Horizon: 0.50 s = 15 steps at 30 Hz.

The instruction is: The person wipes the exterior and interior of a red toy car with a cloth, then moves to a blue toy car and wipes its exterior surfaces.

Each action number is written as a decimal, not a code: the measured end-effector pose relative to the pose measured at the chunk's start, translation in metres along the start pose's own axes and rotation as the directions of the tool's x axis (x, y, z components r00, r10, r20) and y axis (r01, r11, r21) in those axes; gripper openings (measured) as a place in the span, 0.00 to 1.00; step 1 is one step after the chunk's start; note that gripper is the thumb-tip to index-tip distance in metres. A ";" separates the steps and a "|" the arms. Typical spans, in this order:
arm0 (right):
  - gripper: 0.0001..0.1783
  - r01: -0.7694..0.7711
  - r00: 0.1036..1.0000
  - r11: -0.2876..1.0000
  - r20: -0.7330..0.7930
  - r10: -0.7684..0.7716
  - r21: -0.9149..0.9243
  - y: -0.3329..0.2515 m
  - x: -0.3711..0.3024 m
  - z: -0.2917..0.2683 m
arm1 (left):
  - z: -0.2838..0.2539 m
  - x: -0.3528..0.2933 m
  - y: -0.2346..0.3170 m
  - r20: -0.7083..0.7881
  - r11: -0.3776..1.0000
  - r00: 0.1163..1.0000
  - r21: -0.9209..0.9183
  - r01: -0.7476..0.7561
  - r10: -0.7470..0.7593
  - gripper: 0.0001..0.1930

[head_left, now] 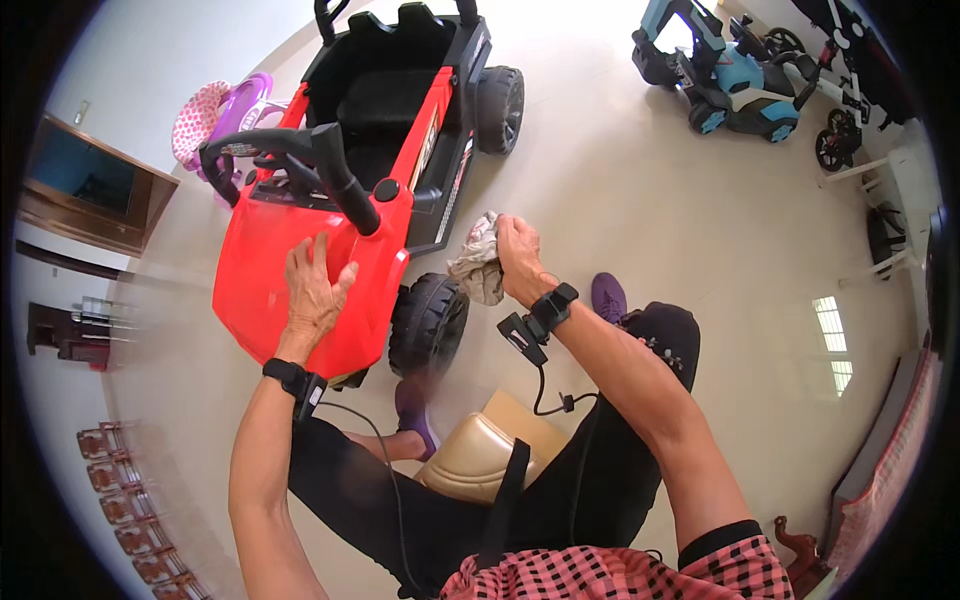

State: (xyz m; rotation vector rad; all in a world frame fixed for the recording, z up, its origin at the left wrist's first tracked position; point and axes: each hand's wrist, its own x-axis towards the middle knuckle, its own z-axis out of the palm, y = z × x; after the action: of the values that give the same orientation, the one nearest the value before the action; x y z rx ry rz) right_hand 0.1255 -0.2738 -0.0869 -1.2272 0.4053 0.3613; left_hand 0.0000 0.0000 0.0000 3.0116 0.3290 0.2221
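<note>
A person in a pink and black checked shirt (570, 575) and black trousers (615, 500) sits with knees apart on a beige padded seat (470, 455), facing a red toy car (250, 265) that stands on the shiny floor (740, 230), far and to the left. The left hand (317, 297) is spread, palm down, over the car's front hood, the thumb held out to the right; whether the palm presses on the red surface cannot be told. The right hand (520, 255) is closed around the right side of a crumpled, pale, soiled cloth (477, 265), which is held just right of the car's side and beyond its near black wheel (430, 325); the fingertips are partly hidden. A black wristband (288, 376) circles the left wrist and a black strap (552, 308) the right, each with a cable running back toward the body. Purple shoes show on both feet. Farther off, to the left of the car, is a purple child's chair (240, 110) with a pink spotted back. Far right stand a blue and black ride-on toy (755, 95) and a dark stroller (845, 95). Wooden chairs (130, 510) line the near left edge.
</note>
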 end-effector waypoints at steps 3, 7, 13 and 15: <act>0.20 -0.012 0.998 1.000 -0.065 0.011 -0.019 0.008 -0.003 0.021 | 0.002 -0.016 -0.019 -0.026 0.984 0.986 0.081 -0.159 0.162 0.44; 0.23 0.332 0.931 0.942 0.146 -0.335 0.045 -0.023 0.027 0.059 | 0.023 -0.001 0.000 -0.137 0.974 0.982 0.204 -0.101 0.131 0.44; 0.35 0.720 0.694 0.634 0.280 -0.664 -0.281 0.047 0.020 0.103 | 0.031 0.000 -0.001 -0.139 0.977 0.980 0.182 -0.114 0.140 0.45; 0.34 0.690 0.722 0.691 0.270 -0.637 -0.217 0.055 0.021 0.108 | 0.030 -0.003 -0.005 -0.149 0.975 0.977 0.184 -0.121 0.150 0.45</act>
State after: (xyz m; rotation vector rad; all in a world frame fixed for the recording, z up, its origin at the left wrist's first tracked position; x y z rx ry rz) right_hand 0.1290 -0.1537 -0.1126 -1.5416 -0.2838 -0.1163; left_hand 0.0005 0.0019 -0.0309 3.2001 0.1626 0.4765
